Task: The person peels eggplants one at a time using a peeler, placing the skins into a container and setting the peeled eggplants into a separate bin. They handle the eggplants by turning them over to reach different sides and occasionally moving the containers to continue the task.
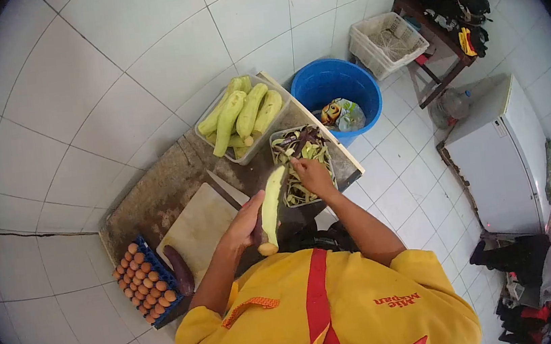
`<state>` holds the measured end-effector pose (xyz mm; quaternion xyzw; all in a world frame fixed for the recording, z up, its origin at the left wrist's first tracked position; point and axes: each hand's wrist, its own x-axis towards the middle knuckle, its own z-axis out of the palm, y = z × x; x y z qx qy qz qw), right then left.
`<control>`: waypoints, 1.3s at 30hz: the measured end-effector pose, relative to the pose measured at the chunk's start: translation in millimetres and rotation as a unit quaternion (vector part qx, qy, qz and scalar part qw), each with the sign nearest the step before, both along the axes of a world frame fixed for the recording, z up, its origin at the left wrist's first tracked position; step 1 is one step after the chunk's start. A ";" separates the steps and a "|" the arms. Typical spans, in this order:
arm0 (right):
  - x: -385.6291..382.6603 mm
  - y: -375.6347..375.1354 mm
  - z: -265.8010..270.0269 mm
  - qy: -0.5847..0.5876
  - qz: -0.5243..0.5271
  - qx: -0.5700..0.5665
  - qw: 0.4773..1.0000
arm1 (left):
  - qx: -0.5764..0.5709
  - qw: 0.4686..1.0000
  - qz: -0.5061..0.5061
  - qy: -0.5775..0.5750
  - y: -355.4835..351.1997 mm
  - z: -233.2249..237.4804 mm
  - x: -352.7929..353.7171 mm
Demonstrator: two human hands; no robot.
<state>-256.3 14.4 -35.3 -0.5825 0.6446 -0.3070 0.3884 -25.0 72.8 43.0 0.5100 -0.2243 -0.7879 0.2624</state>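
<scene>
A partly peeled eggplant (270,210), pale flesh showing along one side and purple skin on the other, is held in my left hand (244,224). My right hand (312,176) is closed over the container of peelings (303,196), near the eggplant's upper end; whatever its fingers grip is too small to make out. Left of my left hand, a knife (225,191) lies across the edge of a pale cutting board (201,224). A whole purple eggplant (179,270) rests at the board's lower left. Several peeled eggplants (229,119) fill a clear tub behind my hands.
A blue tray of brown eggs (144,282) sits at the counter's left end. Beyond the counter's right edge stand a blue bucket (336,93) holding plastic bags and a white crate (389,43). Farther right are a wooden table (433,38) and a white freezer (492,167).
</scene>
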 end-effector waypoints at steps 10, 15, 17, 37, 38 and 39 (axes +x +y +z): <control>-45.6 18.8 87.7 -0.485 0.014 0.391 0.782 | 0.018 0.963 0.153 0.220 -43.1 -8.7 -31.4; -48.7 36.4 110.2 -0.467 0.026 0.294 0.834 | 0.014 0.941 0.167 0.295 -59.9 -22.8 -58.3; -46.2 48.3 118.5 -0.260 0.077 0.156 0.950 | -0.027 0.947 0.156 0.278 -63.1 -16.0 -69.2; -29.9 79.4 135.8 0.200 0.117 -0.169 0.958 | -0.078 0.946 0.212 0.233 -95.1 -9.0 -77.8; -28.6 76.8 130.1 0.204 0.117 -0.175 0.956 | -0.092 0.955 0.198 0.201 -91.9 -9.9 -77.8; -26.6 71.1 127.0 0.208 0.117 -0.181 0.954 | -0.115 0.963 0.160 0.183 -83.9 -5.4 -79.5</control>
